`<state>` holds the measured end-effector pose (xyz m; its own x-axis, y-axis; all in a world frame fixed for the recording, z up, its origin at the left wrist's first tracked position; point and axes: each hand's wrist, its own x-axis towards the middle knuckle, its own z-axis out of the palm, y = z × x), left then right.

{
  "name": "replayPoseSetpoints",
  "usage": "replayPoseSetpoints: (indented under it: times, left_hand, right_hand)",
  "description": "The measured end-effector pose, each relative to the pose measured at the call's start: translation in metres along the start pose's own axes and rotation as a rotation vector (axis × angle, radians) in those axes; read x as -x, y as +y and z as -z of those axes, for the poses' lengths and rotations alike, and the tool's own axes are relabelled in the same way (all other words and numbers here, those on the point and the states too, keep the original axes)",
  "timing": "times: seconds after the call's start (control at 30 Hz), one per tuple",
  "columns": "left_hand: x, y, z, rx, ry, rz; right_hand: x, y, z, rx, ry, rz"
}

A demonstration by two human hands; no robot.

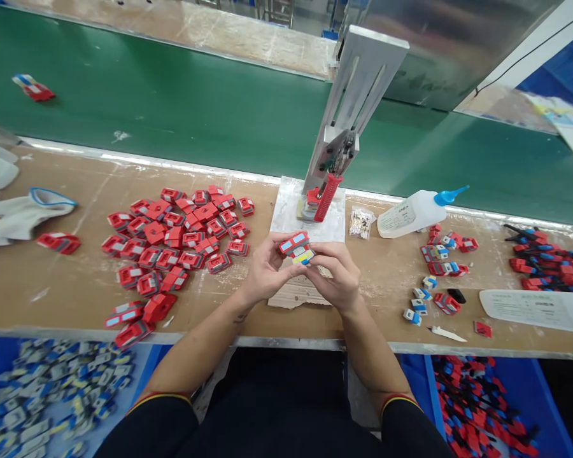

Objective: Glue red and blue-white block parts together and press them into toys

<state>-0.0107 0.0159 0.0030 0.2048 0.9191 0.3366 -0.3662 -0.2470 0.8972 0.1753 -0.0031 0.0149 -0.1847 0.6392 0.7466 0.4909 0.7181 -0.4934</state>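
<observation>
I see my left hand (265,270) and right hand (337,277) meeting just above the front of the wooden bench (76,286), fingertips pinched shut on a red plastic shell (293,242) and a small white-and-yellow insert (304,256) pressed against it. I judge the small smooth insert could slip or seat crooked, as only fingertips steady it. Left lies a heap of glossy, boxy red shells (172,238). Behind the hands stands a metal hand press (337,152) with a ribbed red handle; right of it a soft white glue bottle (413,215) lies tipped, so it might drip
</observation>
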Motion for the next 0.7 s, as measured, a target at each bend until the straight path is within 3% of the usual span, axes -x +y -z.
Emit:
replayPoseSetpoints:
  times: [0.1, 0.17, 0.27, 0.43, 0.7]
  left_hand:
    - [-0.003, 0.007, 0.008, -0.109, -0.112, -0.104]
    - [-0.004, 0.013, 0.01, -0.204, -0.174, -0.19]
    - [-0.003, 0.019, 0.007, -0.312, -0.178, -0.311]
    - [0.004, 0.029, 0.0, -0.401, -0.149, -0.478]
    - [0.006, 0.026, 0.001, -0.505, -0.148, -0.499]
  right_hand:
    - [-0.005, 0.002, 0.009, -0.083, -0.036, -0.079]
    - [-0.007, 0.002, 0.011, -0.176, -0.135, -0.125]
    - [-0.007, 0.0, 0.009, -0.316, -0.24, -0.108]
    - [-0.008, -0.013, 0.01, -0.45, -0.172, -0.076]
    - [-0.009, -0.013, 0.003, -0.518, -0.175, -0.098]
